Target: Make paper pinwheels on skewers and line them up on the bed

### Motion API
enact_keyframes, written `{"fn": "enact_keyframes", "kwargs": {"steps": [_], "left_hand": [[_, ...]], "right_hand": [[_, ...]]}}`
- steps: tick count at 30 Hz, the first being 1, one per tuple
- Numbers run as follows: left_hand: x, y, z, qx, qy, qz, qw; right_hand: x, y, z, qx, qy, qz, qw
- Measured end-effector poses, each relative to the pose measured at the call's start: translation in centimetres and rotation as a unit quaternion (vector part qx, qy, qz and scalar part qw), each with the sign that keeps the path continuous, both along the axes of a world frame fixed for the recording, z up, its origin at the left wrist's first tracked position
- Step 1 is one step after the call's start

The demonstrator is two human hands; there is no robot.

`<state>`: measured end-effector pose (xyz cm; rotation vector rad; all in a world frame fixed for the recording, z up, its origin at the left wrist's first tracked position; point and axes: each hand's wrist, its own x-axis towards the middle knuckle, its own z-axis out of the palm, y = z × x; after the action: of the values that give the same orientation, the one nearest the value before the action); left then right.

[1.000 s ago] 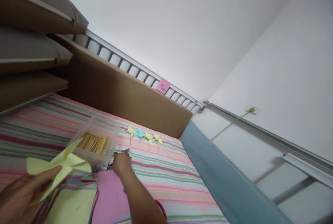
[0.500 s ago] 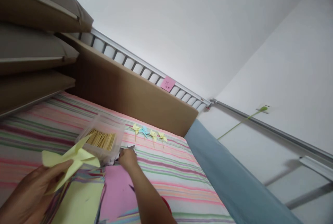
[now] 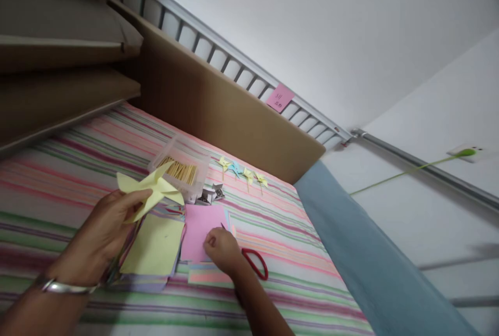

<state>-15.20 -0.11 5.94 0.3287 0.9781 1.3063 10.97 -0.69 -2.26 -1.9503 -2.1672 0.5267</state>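
Note:
A pale yellow paper pinwheel (image 3: 156,189) is pinched by its centre between the thumb and fingers of my left hand (image 3: 113,221). My right hand (image 3: 222,246) is closed over the pink paper (image 3: 200,227); anything in its fingers is hidden or too small to make out. Red-handled scissors (image 3: 257,263) lie partly under my right hand and forearm. Under and beside my left hand is a stack of yellow paper sheets (image 3: 154,247). Behind the pink paper sit some small silvery packets (image 3: 210,194), their kind unclear.
A clear plastic box (image 3: 198,162) holds many wooden sticks (image 3: 181,170). Several finished small pinwheels (image 3: 248,173) lie in a row near the brown board (image 3: 218,112). Striped cloth (image 3: 304,273) covers the surface. Stacked brown-grey padded slabs (image 3: 70,44) rise at left, a blue panel (image 3: 331,221) at right.
My right hand has drawn back from the silvery packets to the pink paper, leaving the packets in view. My left hand still holds the yellow pinwheel. The camera view has shifted.

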Motion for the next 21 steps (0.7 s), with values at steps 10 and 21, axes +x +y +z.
{"fn": "enact_keyframes", "kwargs": {"steps": [10, 21], "left_hand": [[0.7, 0.0, -0.9, 0.020, 0.003, -0.009, 1.000], [0.7, 1.0, -2.6, 0.054, -0.003, -0.038, 0.998]], "right_hand": [[-0.2, -0.4, 0.4, 0.012, 0.046, 0.030, 0.998], [0.1, -1.4, -0.6, 0.026, 0.117, 0.006, 0.993]]}}
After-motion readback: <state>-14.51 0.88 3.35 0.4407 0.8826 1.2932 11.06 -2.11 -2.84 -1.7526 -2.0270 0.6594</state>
